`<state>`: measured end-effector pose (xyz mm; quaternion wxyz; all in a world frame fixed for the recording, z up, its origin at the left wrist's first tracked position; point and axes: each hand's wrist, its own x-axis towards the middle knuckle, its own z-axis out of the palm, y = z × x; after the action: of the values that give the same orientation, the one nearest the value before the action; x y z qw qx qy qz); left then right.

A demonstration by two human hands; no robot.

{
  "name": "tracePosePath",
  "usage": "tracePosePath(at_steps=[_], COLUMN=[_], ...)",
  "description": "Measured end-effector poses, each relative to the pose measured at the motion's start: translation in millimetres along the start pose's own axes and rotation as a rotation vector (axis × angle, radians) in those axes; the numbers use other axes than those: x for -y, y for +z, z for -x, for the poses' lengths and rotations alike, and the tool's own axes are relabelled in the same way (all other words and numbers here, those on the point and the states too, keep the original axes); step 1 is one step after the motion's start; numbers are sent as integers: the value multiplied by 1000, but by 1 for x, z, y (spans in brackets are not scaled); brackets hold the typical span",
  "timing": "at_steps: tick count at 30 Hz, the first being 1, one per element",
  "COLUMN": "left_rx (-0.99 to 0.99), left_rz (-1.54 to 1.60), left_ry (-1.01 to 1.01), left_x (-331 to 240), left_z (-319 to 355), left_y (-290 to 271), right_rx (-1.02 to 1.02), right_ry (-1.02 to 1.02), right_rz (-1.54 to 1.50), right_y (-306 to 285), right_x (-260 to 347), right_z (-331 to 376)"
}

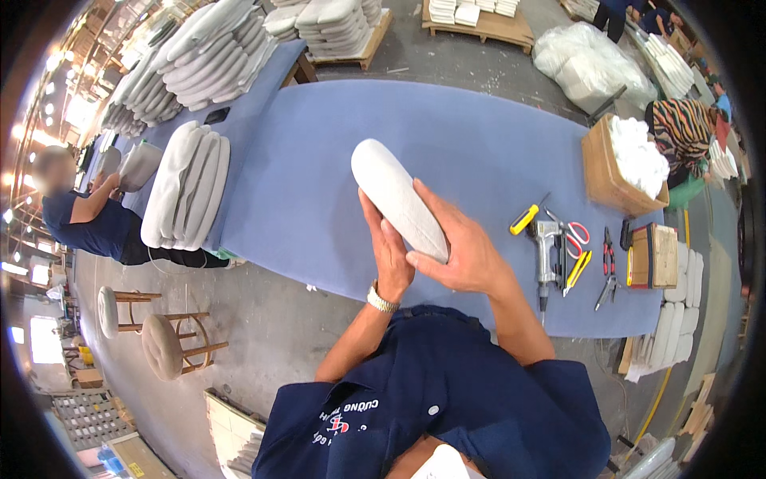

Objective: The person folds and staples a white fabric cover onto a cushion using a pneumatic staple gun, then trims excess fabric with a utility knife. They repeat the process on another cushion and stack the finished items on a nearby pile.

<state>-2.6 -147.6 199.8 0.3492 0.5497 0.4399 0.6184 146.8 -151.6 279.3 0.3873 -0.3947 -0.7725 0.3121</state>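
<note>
- The cushion (399, 199), grey and rounded, was held up over the blue bench (311, 160), its long side running from 11 to 5 o'clock; clock directions below were taken from it, with 12 facing away from the person.
- The right hand (471, 251) was clamped on the cushion's 5 o'clock end, thumb on the near tip, fingers along the 3 o'clock edge.
- The left hand (392, 259) lay against the 8 o'clock edge, fingers stretched along it and touching; whether fingers and thumb pinched it could not be told.
- A watch (382, 298) circled the left wrist.
- Toward 3 o'clock on the bench lay a yellow screwdriver (525, 219) and red-handled scissors (576, 237).
- Toward 4 o'clock were a metal air tool (547, 247), a yellow cutter (578, 273) just beside it, and red pliers (609, 255).
- Near 3 o'clock, at the bench's end, an open carton (602, 172) held white stuffing (638, 156).
- At 9 o'clock stood a row of grey cushions (187, 185); beyond it a co-worker (92, 211) held a grey piece (137, 166).
- At 10 o'clock a black phone (217, 116) lay near a tall pile (203, 60) of cushions.
- At 8 o'clock two stools (163, 347) stood on the floor (263, 327).
</note>
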Motion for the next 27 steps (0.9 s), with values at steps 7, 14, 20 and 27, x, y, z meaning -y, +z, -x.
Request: tracePosePath(at_steps=[7,14,20,27], left_rx=[37,296,128,-171], left_rz=[-454,-435,-380,-382], left_ry=[378,509,449,282], left_x=[-13,-47,-34,2], left_z=[-37,-100,-118,-129], left_y=[-15,-25,-55,-131], right_rx=[138,2,-120,-77], right_ry=[53,-22,-28,14], right_rz=[72,243,-76,-298], right_y=[-41,-63,-49,0], right_x=[-14,-14,-50,-60], right_z=[-10,-29,-36,-76])
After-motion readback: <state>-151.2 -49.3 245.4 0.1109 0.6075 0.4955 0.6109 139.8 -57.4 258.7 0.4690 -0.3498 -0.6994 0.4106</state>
